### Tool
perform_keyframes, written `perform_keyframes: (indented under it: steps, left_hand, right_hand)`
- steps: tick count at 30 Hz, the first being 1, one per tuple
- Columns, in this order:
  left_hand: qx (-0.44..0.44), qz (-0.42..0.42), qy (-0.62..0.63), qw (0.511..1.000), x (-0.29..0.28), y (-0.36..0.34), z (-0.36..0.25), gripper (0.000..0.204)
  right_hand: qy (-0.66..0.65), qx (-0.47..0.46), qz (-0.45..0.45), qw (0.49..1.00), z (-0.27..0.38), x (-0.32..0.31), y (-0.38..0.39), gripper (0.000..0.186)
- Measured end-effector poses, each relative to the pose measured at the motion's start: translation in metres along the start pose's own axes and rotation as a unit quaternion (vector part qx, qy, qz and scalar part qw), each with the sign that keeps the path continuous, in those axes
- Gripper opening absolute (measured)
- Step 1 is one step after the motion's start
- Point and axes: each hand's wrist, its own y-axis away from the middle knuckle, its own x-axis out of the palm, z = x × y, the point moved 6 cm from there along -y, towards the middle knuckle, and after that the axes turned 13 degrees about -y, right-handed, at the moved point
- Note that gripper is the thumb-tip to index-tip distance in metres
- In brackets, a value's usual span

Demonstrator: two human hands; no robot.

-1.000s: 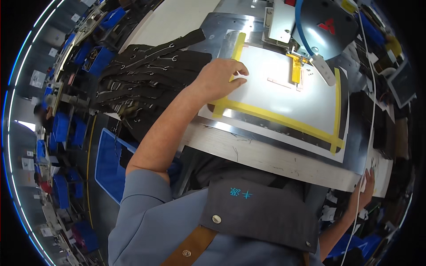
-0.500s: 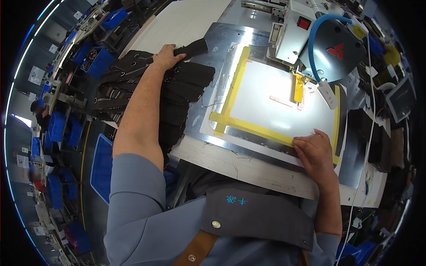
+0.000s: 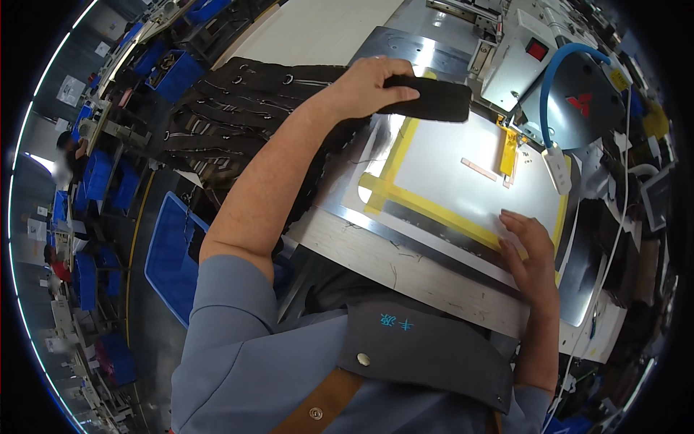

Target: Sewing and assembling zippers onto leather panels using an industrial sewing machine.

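Note:
A dark strip of fabric [image 3: 437, 99] with a rounded end is pinched between the thumb and fingers of my left hand [image 3: 367, 87]. It hangs over the far left corner of a white sheet [image 3: 444, 148] edged with yellow tape [image 3: 441, 213]. To the left lies a heap of similar dark fabric pieces [image 3: 242, 101], with loose pale threads and small metal rings showing. My right hand [image 3: 533, 253] is at the sheet's near right edge, fingers stretched out and holding nothing. Ahead of it, a narrow reddish outlined slot [image 3: 478, 169] shows on the sheet near the yellow-wrapped part [image 3: 509, 150] of a sewing machine.
The machine's dark cover [image 3: 589, 105] and blue hose [image 3: 547, 87] rise at the right. A small white box [image 3: 557, 170] hangs over the sheet. A blue bin [image 3: 170, 253] stands below the table's left side. A white cable [image 3: 613, 253] runs down at the right.
My left hand has moved right from the heap with the fabric strip, to above the sheet's corner. My right hand's fingers have lifted and spread a little. The view has shifted slightly.

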Motion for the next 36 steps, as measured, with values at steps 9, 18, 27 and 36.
perform_keyframes:
  steps: [9,18,27,36]
  left_hand:
    - [0.119,0.159,-0.015,0.980,0.100,0.007,-0.139,0.022]
    - [0.137,0.275,-0.082,0.948,0.077,-0.007,-0.098,0.047]
    - [0.037,0.185,-0.276,0.942,0.048,-0.008,-0.084,0.072]
    - [0.018,0.137,-0.056,0.989,0.129,-0.010,-0.118,0.030]
  right_hand:
    - [-0.205,0.223,-0.080,0.950,-0.067,-0.006,-0.010,0.018]
    - [-0.150,0.203,-0.029,0.967,-0.075,-0.010,-0.014,0.027]
    - [-0.028,0.154,-0.020,0.987,-0.069,-0.001,-0.047,0.027]
    - [-0.011,0.138,-0.063,0.988,-0.082,-0.012,-0.044,0.027]
